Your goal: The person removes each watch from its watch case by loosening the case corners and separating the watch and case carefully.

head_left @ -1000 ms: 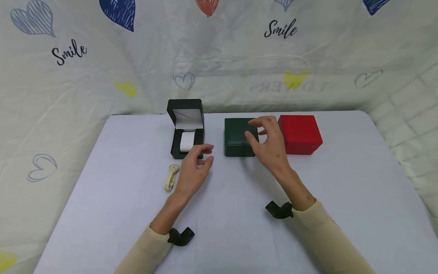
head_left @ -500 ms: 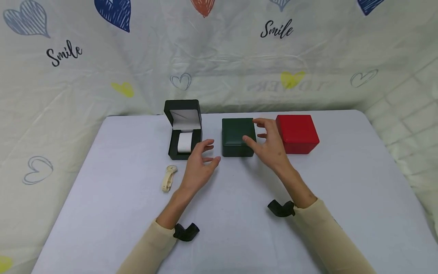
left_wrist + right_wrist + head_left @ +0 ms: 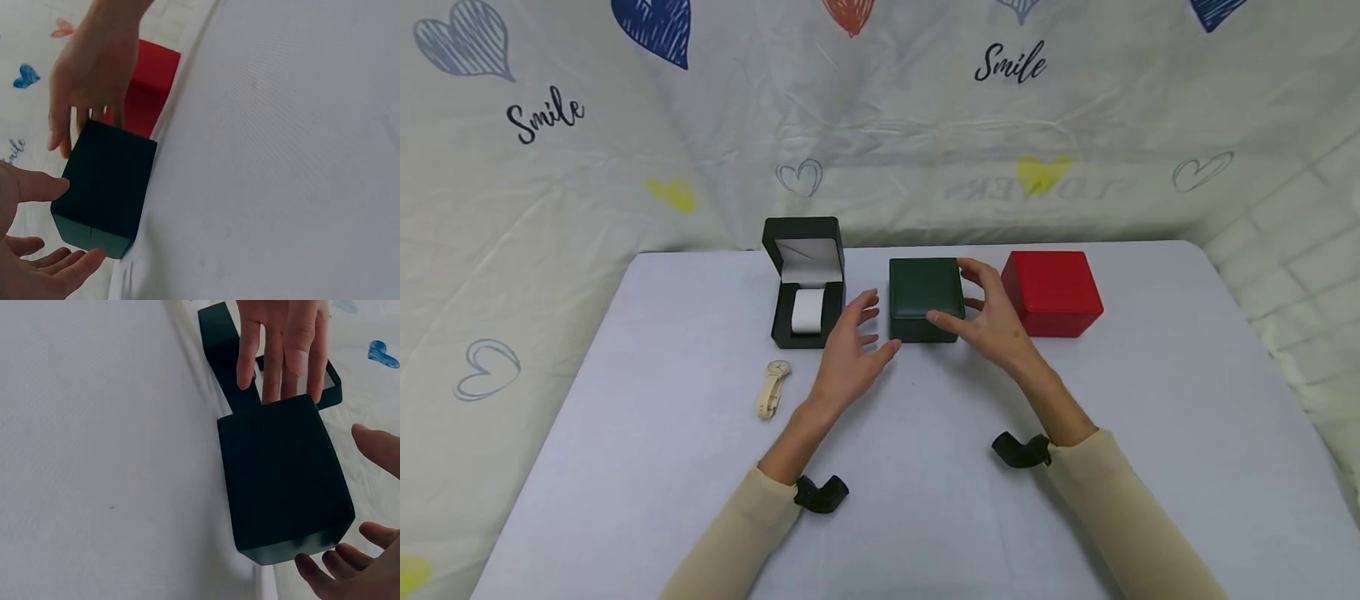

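A closed dark green box (image 3: 922, 292) stands on the white table between my hands. My right hand (image 3: 996, 321) is at its right side, with thumb and fingers spread around the right corners. In the right wrist view that thumb (image 3: 375, 447) stands apart from the box; whether the fingertips touch it, I cannot tell. My left hand (image 3: 846, 358) is on the box's left side, fingers extended and a little apart from it. Left of that hand stands an open black watch box (image 3: 781, 315) with a white cushion (image 3: 807, 311). A cream wristwatch (image 3: 772, 389) lies in front of it.
A closed red box (image 3: 1052, 293) sits right of the green one, just behind my right hand. The white table (image 3: 925, 500) ends at the back against a sheet (image 3: 895, 100) printed with hearts. Black wrist mounts (image 3: 822, 494) hang from both sleeves.
My left hand has moved right and forward, from the black watch box toward the green box's left side. My right hand has shifted slightly, its thumb now at the green box's front right corner.
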### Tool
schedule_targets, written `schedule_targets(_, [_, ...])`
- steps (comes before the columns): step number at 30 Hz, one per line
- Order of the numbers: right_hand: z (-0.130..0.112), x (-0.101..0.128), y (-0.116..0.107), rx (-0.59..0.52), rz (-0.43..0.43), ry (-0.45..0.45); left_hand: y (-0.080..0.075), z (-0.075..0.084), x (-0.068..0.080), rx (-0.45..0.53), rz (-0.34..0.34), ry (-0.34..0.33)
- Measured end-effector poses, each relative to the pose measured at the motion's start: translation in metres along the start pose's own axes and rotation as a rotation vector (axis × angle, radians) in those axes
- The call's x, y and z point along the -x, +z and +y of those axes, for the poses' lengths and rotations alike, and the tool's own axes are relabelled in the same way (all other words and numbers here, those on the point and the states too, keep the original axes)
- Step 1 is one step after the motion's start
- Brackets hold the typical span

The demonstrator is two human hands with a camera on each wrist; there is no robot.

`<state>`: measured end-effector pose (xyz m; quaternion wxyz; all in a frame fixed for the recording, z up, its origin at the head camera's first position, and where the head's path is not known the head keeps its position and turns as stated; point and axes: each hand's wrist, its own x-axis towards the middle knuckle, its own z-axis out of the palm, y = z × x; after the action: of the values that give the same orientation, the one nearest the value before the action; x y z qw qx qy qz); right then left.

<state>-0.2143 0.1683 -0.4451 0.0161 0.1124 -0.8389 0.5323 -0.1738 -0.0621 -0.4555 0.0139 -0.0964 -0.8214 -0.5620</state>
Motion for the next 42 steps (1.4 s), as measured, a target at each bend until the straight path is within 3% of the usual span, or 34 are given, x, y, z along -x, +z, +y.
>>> schedule_targets(9, [0.010, -0.004, 0.002, -0.014, -0.050, 0.034, 0.005, -0.012, -0.010, -0.010, -0.019, 0.002])
schedule_targets(25, [0.026, -0.011, 0.001, -0.096, -0.118, 0.020, 0.011, -0.023, -0.021, 0.033, -0.055, 0.019])
schedule_targets(42, [0.038, -0.018, 0.003, -0.135, -0.128, -0.028, 0.017, -0.027, -0.029, -0.007, -0.073, 0.093])
